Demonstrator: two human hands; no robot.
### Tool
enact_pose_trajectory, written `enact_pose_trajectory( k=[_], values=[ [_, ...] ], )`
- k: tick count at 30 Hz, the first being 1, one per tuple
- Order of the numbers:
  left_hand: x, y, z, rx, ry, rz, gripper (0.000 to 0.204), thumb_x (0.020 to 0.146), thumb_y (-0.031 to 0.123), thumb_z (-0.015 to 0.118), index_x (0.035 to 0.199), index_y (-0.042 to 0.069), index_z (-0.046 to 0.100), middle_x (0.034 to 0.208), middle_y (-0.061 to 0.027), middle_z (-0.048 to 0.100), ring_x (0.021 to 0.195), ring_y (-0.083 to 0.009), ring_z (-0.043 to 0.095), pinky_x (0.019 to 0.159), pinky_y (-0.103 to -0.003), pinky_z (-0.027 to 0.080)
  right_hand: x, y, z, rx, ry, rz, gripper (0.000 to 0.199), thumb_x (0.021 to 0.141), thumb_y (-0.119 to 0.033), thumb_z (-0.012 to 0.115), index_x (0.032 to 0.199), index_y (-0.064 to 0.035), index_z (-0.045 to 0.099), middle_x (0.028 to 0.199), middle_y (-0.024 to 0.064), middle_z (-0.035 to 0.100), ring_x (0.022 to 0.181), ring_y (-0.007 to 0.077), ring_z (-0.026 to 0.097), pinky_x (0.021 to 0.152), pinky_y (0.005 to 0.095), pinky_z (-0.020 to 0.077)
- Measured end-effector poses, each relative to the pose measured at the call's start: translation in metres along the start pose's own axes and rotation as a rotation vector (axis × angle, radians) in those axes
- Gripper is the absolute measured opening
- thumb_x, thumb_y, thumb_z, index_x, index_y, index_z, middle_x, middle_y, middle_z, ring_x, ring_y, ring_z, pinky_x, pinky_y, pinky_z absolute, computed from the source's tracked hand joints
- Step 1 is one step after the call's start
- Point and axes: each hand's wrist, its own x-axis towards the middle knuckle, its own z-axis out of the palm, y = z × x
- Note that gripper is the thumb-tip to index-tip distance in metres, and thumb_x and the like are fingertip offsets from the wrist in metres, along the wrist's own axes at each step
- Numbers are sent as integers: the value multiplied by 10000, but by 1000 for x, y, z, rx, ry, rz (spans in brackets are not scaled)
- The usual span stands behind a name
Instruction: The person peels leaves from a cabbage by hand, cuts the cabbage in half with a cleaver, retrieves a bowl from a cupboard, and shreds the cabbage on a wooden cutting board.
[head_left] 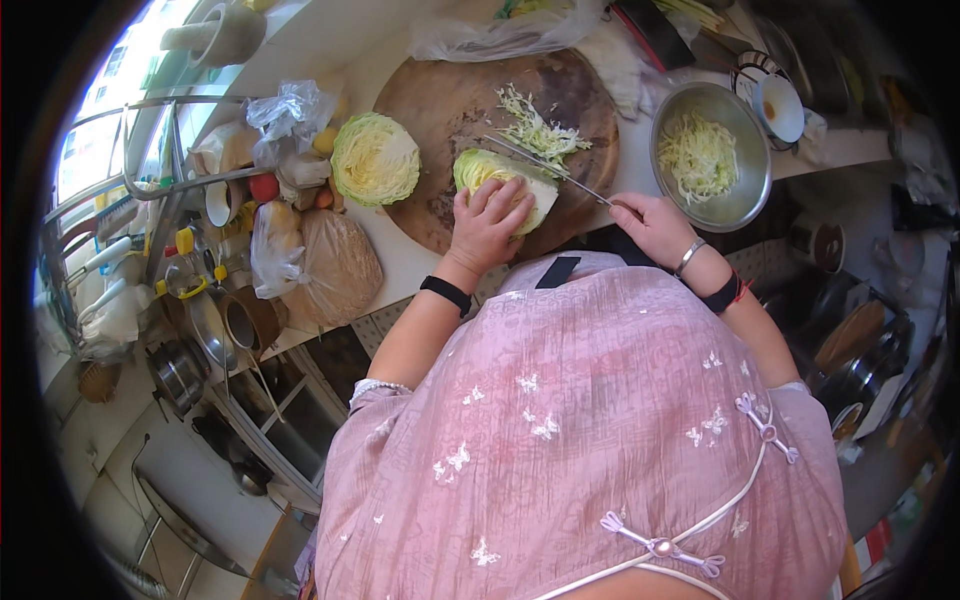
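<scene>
My left hand (490,222) presses down on a cut piece of cabbage (538,190) on the round wooden chopping board (430,100). In my right hand (655,228) is the handle of a knife (590,190), fingers wrapped round it. Its thin blade lies along the far side of the cabbage piece. Just beyond the blade is a loose heap of shredded cabbage (535,125). At the board's left edge rests a cabbage half (376,158), pale cut face showing. To the right stands a steel bowl (755,170) with cabbage shreds (698,160) inside.
Left of the board are plastic bags (335,265), a red fruit or vegetable (264,187) and a wire rack (150,190). A clear plastic bag (500,38) lies at the back. White bowls (778,105) stand beyond the steel bowl. A stone mortar (225,35) sits far left.
</scene>
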Motion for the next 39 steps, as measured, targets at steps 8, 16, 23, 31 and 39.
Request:
enact_pose_trajectory(
  k=[8,16,23,31,39],
  values=[
    [25,8,3,-1,46,26,557,613,310,782,1154,245,668,1285,3,605,1176,-239,552,922,-487,343,29,32,24,-52,5,-77,361,989,-362,590,1138,-45,674,943,206,711,884,381,689,789,412,537],
    [21,10,5,-21,83,-16,477,646,324,769,1108,255,673,1235,13,624,1147,-224,560,918,-482,334,8,4,-7,61,-76,-22,365,995,-373,588,1132,-45,671,962,205,711,897,361,693,787,405,537],
    [17,8,10,-15,102,9,631,509,319,819,1121,231,692,1262,-19,615,1152,-262,553,964,-470,323,32,24,20,-27,-58,-39,350,992,-377,589,1127,-65,673,934,193,713,888,375,690,775,422,539],
    [15,6,11,-26,130,1,603,521,305,811,1108,225,697,1241,-25,625,1141,-268,559,961,-465,341,19,-2,-11,113,-62,-59,335,991,-349,599,1133,-55,674,883,192,700,818,360,688,722,406,528],
    [26,-3,0,-132,75,-13,476,555,267,800,1017,227,697,1222,-3,636,1147,-252,559,902,-462,372,-7,-21,-29,-83,-65,-119,324,984,-335,612,1117,-48,686,900,200,712,836,367,700,747,409,548]
  ],
)
